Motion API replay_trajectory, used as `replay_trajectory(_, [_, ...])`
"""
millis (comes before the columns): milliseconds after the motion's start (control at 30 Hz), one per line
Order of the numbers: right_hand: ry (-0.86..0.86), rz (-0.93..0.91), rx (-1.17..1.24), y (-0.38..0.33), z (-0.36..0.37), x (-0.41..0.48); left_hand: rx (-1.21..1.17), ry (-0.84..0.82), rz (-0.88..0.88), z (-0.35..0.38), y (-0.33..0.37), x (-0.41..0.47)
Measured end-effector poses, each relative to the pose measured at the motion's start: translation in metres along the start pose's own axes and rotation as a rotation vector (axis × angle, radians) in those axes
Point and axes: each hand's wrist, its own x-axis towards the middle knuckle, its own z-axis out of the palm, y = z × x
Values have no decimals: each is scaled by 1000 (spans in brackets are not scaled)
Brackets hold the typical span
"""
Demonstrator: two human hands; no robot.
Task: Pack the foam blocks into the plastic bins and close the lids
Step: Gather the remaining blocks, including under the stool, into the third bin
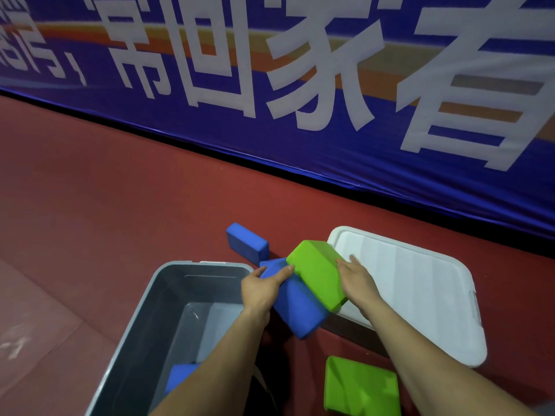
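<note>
My left hand (264, 285) grips a blue foam block (297, 310) just right of the grey plastic bin (144, 322). My right hand (359, 282) holds a green foam block (318, 273) that lies across the blue one, fingers along its right side. The bin is open, and a blue block (180, 376) lies inside at its near end, partly hidden by my left forearm. A white lid (420, 289) lies flat on the floor to the right of my hands. Another blue block (247, 244) sits on the floor beyond the bin, and another green block (360, 385) near my right forearm.
The floor is red (105, 205). A blue banner with large white characters (300, 85) runs along the back, its lower edge passing close behind the lid.
</note>
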Motion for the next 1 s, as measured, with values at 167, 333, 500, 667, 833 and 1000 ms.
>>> replay_trajectory(167, [-100, -66, 49, -3, 5, -3, -137, 22, 22, 2, 14, -5])
replay_trajectory(333, [-121, -15, 241, 17, 21, -4, -337, -102, 10, 7, 15, -6])
replay_trajectory(500, [-113, 16, 348, 12, 35, -2, -341, -294, -6, 5, 12, 3])
replay_trajectory(667, [-149, -29, 289, 4, 40, 12, -320, -241, -7, -8, 7, 11])
replay_trajectory(833, [-204, -101, 226, -27, 62, 22, -303, -131, 39, -51, 16, 27])
replay_trajectory(1000, [-322, -215, 124, -83, 120, 29, -276, 41, 82, -115, -2, 48])
